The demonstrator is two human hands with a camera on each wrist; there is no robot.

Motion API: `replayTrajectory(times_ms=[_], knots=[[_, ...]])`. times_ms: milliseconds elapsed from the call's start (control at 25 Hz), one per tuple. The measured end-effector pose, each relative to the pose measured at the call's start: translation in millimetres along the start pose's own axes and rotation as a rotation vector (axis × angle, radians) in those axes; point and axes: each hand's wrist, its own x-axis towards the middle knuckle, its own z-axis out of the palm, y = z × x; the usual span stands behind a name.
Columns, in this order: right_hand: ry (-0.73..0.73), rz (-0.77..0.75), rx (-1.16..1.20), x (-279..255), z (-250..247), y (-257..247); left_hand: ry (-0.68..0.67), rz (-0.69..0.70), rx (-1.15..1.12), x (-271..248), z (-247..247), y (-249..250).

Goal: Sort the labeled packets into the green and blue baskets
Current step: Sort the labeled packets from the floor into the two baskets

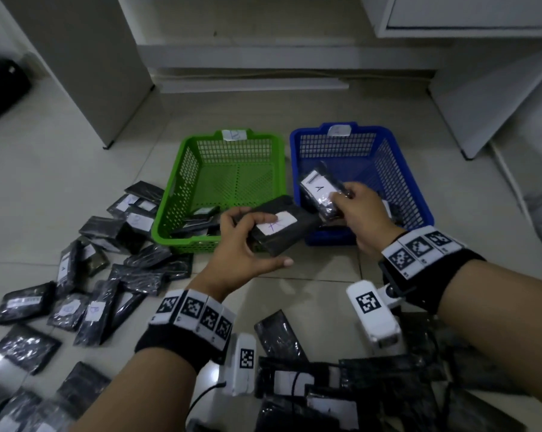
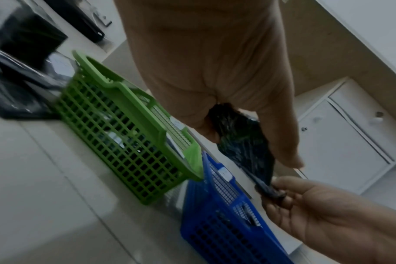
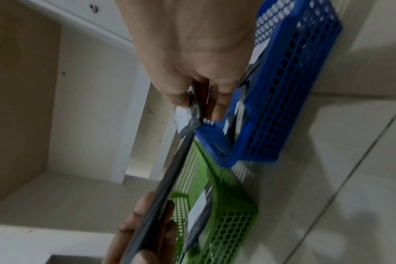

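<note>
Two mesh baskets stand side by side on the floor, the green basket (image 1: 182,182) left of the blue basket (image 1: 338,145). My left hand (image 1: 247,241) grips a black packet (image 1: 282,229) with a white handwritten label, held above the near corners of both baskets. My right hand (image 1: 357,210) pinches a second packet marked A (image 1: 321,191) over the blue basket's near left part. The two packets nearly touch. In the left wrist view the left hand (image 2: 215,89) holds its packet (image 2: 242,142) beside the green basket (image 2: 124,151). In the right wrist view the right hand (image 3: 192,71) pinches its packet (image 3: 192,114) above the blue basket (image 3: 283,107).
Several black labeled packets (image 1: 101,275) lie scattered on the tiled floor left of the green basket, and more packets (image 1: 325,385) lie close under my wrists. Both baskets hold a few packets at their near ends. White cabinets (image 1: 481,88) stand behind, and a black bag (image 1: 1,88) sits far left.
</note>
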Motion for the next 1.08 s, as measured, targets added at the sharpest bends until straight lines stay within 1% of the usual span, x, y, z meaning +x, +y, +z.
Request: replayTrajectory(times_ms=[80,160,280,360,440,520,600,680,720,760,800,840,880,920,960,1000,1040,1080], knots=[[0.118,0.005,-0.113,13,-27,7,0.068,0.001,0.016,19,20,9],[0.188,0.053,-0.138,26,-49,14,0.14,0.004,0.031,42,43,15],[0.201,0.145,-0.082,41,-73,23,0.186,-0.002,0.031,78,78,25],[0.165,0.22,0.051,44,-81,23,0.178,-0.007,0.069,99,96,31],[0.121,0.282,0.194,40,-83,18,0.15,-0.026,0.155,116,109,33],[0.125,0.29,0.32,32,-84,14,0.071,-0.067,0.258,128,117,33],[0.14,0.254,0.335,24,-86,14,0.002,-0.126,0.349,132,119,28],[0.172,0.148,0.212,10,-95,19,-0.003,-0.13,0.431,130,121,21],[0.184,0.083,0.094,1,-103,25,0.022,-0.089,0.454,124,122,21],[0.21,0.039,-0.048,-13,-113,34,0.057,-0.015,0.449,113,126,21],[0.233,0.015,-0.185,-30,-123,45,0.107,0.088,0.416,100,132,23],[0.23,0.018,-0.314,-48,-132,55,0.152,0.199,0.383,85,139,27],[0.204,0.043,-0.427,-66,-141,69,0.143,0.301,0.359,67,151,30],[0.158,0.074,-0.546,-79,-149,80,0.079,0.389,0.355,52,162,34],[0.102,0.098,-0.681,-91,-159,93,-0.06,0.435,0.357,35,177,38],[0.046,0.123,-0.821,-101,-169,104,-0.232,0.435,0.37,21,195,40],[-0.015,0.147,-0.941,-108,-177,114,-0.396,0.395,0.394,11,210,41],[-0.084,0.185,-1.025,-116,-184,121,-0.52,0.318,0.438,3,227,41]])
